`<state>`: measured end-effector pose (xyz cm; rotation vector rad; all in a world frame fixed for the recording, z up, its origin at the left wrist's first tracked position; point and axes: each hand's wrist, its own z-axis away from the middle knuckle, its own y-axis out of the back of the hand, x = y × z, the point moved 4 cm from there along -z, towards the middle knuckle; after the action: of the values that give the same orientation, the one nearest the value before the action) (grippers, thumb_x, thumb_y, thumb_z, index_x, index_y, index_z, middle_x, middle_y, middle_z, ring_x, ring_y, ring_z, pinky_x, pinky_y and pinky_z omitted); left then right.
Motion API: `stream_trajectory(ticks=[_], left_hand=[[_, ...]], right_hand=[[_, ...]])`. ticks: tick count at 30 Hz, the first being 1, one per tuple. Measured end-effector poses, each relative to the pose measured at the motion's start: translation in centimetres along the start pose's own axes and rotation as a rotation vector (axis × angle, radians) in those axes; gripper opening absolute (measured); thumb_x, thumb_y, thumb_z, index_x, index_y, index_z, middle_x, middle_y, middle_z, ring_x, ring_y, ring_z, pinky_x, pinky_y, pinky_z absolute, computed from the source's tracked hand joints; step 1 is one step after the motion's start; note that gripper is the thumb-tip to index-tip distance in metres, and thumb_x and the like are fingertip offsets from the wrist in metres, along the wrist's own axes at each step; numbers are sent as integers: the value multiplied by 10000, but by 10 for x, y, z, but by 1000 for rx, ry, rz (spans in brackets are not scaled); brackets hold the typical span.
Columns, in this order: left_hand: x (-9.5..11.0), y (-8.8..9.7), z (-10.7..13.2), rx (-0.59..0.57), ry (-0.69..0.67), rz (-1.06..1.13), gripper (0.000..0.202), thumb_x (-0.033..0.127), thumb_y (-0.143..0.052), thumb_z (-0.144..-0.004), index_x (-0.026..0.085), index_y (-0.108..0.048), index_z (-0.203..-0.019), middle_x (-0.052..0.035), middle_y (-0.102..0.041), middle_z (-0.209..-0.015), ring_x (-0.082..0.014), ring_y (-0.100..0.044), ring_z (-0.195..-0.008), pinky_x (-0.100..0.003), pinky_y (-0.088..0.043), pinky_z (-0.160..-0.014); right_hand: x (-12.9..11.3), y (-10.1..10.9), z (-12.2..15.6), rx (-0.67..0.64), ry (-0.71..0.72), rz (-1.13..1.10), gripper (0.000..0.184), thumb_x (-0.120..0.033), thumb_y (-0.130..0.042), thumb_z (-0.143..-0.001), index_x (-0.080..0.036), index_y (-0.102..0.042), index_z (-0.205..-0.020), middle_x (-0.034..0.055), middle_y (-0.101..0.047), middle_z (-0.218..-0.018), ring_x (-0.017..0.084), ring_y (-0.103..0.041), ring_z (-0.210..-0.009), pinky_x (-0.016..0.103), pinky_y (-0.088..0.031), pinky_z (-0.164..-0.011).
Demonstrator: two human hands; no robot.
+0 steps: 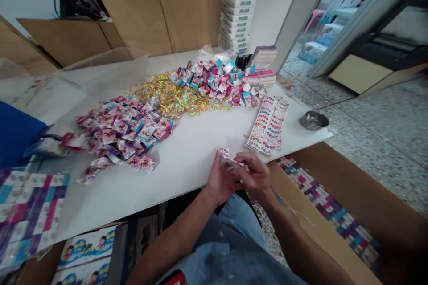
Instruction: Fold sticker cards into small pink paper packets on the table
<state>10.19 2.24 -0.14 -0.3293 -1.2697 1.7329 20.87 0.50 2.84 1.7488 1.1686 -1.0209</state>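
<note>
In front of my body, at the table's near edge, both hands meet around a small sticker sheet (223, 152) with rows of coloured dots. My left hand (219, 180) is closed on it, the sheet's far end showing beyond the fingers. The curled fingers of my right hand (254, 173) grip the sheet's nearer end, which they partly cover. To the right of my hands lie long sticker strips (262, 124) in two rows with similar dots. Small printed packets (127, 127) in pink, purple and blue form a heap to the left.
Across the white table (197, 138) spreads a pile of tiny yellow, glittery pieces (170, 93), with more small boxes (220, 80) beside it. A metal bowl (314, 120) stands near the right edge. Below, an open carton (310, 222) holds packed boxes. Wrapped packs (30, 209) are at left.
</note>
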Motion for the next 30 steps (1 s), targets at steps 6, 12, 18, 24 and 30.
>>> stream_trajectory(ticks=[6, 12, 18, 24, 30], left_hand=[[15, 10, 4, 184, -209, 62, 386, 513, -564, -918, 148, -689, -909, -78, -722, -839, -236, -704, -821, -384, -573, -837], [14, 25, 10, 245, -276, 87, 409, 539, -580, -915, 143, -680, -935, -85, -715, -858, -237, -701, -869, -379, -565, -881], [20, 33, 14, 254, -298, 7, 467, 554, -534, -946, 111, -680, -959, -109, -714, -884, -233, -700, -881, -358, -568, -857], [37, 35, 21, 339, -365, 1, 544, 665, -541, -903, 144, -651, -1014, -71, -698, -847, -164, -670, -671, -275, -556, -620], [55, 45, 26, 313, -274, -237, 377, 385, -788, -772, 143, -665, -1034, -101, -748, -898, -182, -698, -676, -260, -526, -575]], right_hand=[[-5, -26, 11, -310, 56, 56, 371, -254, -687, -896, -289, -615, -1258, 69, -667, -1129, 203, -676, -892, 337, -597, -781], [0, -42, 6, -361, 137, 132, 445, -187, -627, -924, -308, -593, -1351, 84, -665, -1187, 231, -660, -1055, 380, -569, -930], [-5, -46, 2, -396, 220, 130, 324, -168, -630, -932, -327, -704, -1205, 53, -704, -1003, 210, -681, -942, 345, -583, -824], [-6, -44, 2, -264, 304, 203, 137, -215, -690, -910, -317, -754, -974, 31, -732, -852, 209, -668, -791, 367, -572, -725], [-15, -48, 10, -362, 451, 253, 152, -212, -660, -927, -296, -743, -1023, 59, -722, -929, 227, -653, -887, 408, -573, -808]])
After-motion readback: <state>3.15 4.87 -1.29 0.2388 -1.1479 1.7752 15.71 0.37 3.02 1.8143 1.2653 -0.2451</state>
